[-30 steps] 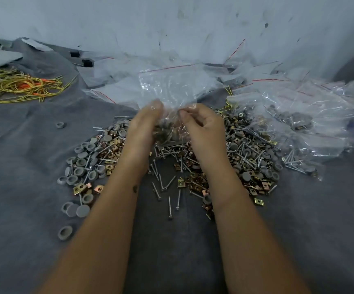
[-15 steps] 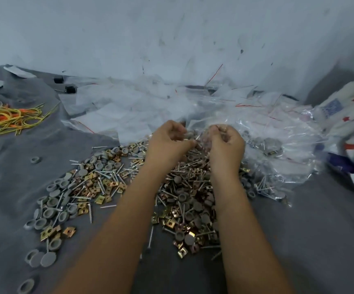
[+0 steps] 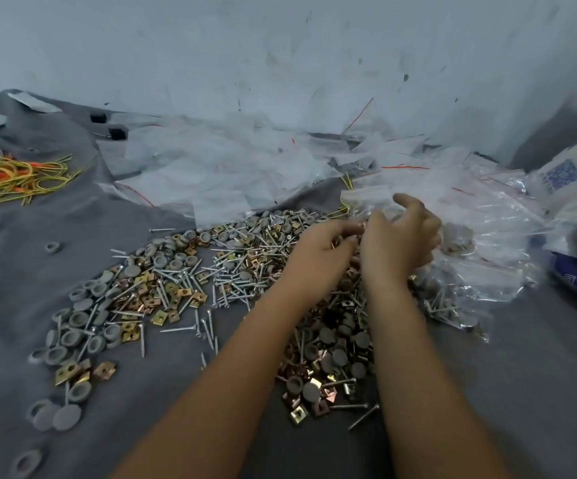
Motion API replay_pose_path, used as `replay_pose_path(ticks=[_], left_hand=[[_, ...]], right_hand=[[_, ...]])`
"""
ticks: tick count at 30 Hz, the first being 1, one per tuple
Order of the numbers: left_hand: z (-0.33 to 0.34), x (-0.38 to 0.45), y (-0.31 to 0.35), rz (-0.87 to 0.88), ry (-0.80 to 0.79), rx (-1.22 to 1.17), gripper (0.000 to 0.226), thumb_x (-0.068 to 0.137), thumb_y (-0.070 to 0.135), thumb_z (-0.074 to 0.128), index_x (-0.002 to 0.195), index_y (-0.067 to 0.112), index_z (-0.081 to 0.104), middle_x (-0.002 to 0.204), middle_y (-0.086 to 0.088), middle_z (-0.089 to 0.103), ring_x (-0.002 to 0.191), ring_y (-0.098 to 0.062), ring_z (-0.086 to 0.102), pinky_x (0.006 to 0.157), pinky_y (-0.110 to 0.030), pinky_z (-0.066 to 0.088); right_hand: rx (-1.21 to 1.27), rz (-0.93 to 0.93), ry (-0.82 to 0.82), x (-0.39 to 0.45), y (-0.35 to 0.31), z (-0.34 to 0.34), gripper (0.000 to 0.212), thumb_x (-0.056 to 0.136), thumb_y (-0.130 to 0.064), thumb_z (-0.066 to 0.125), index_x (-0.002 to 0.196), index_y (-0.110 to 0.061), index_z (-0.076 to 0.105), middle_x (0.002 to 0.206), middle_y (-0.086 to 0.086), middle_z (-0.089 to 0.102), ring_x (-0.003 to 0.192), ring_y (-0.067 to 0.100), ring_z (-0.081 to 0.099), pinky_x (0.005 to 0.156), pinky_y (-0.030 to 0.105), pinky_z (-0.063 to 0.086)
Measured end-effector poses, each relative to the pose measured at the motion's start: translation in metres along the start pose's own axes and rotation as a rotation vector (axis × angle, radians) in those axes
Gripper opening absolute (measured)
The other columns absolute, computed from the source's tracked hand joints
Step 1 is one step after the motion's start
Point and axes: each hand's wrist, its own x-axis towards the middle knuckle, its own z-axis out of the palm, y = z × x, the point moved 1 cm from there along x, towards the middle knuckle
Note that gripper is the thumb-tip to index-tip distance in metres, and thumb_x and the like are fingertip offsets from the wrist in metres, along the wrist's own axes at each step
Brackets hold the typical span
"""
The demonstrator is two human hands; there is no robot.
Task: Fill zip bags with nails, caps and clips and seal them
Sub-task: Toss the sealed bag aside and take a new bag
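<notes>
Both hands are shifting rightward since a moment ago; the left hand (image 3: 328, 247) and right hand (image 3: 401, 240) are pinching a small clear plastic zip bag (image 3: 370, 202) holding parts, just beyond their fingertips. Right of the hands, filled clear bags (image 3: 470, 257) are piling up. Below and left, the loose heap of silver nails, grey round caps and brass square clips (image 3: 176, 285) is waiting on the grey cloth-covered bench (image 3: 522, 392), so much remains.
</notes>
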Motion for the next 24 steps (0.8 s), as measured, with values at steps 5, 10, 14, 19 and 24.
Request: replay_pose_path(ticks=[5,10,14,19,24], left_hand=[[-0.074,-0.029,-0.021,-0.092,0.368,-0.078,0.029,0.095,0.012,0.05,0.087,0.032,0.069,0.088,0.01,0.069,0.075,0.002,0.058,0.066,-0.015,0.046],[-0.124,-0.047,-0.046,-0.158,0.726,-0.188,0.029,0.093,0.002,0.045,0.087,0.019,0.068,0.083,0.007,0.068,0.063,0.002,0.055,0.056,-0.01,0.042],[-0.131,-0.048,-0.051,-0.168,0.835,-0.271,0.028,0.09,-0.002,0.044,0.089,0.01,0.069,0.075,0.009,0.066,0.053,0.006,0.049,0.052,-0.007,0.039],[-0.128,-0.049,-0.052,-0.211,0.827,-0.324,0.029,0.091,-0.001,0.047,0.083,0.017,0.068,0.071,0.011,0.067,0.052,0.004,0.048,0.05,-0.01,0.039],[-0.126,-0.052,-0.041,-0.198,0.786,-0.252,0.038,0.093,0.009,0.057,0.129,0.021,0.053,0.12,0.006,0.055,0.084,0.016,0.054,0.069,-0.004,0.042]], right_hand=[[-0.208,-0.341,-0.472,-0.04,-0.029,0.045,0.03,0.087,-0.024,0.052,0.115,-0.026,0.065,0.12,0.004,0.061,0.114,0.025,0.051,0.096,0.042,0.043],[-0.331,-0.637,-0.717,-0.074,-0.043,0.101,0.055,0.091,-0.014,0.049,0.145,-0.021,0.041,0.145,0.008,0.044,0.13,0.031,0.04,0.103,0.043,0.036],[-0.533,-0.558,-0.889,-0.074,-0.047,0.134,0.063,0.091,-0.019,0.048,0.15,-0.025,0.027,0.155,0.008,0.031,0.138,0.034,0.032,0.108,0.047,0.032],[-0.51,-0.564,-0.652,-0.074,-0.052,0.129,0.017,0.086,-0.015,0.055,0.081,-0.027,0.066,0.1,0.0,0.068,0.11,0.031,0.055,0.091,0.043,0.038],[0.355,-0.112,-0.753,-0.076,-0.054,0.097,0.016,0.094,-0.012,0.052,0.081,-0.02,0.058,0.089,-0.004,0.067,0.078,0.012,0.063,0.071,0.031,0.05]])
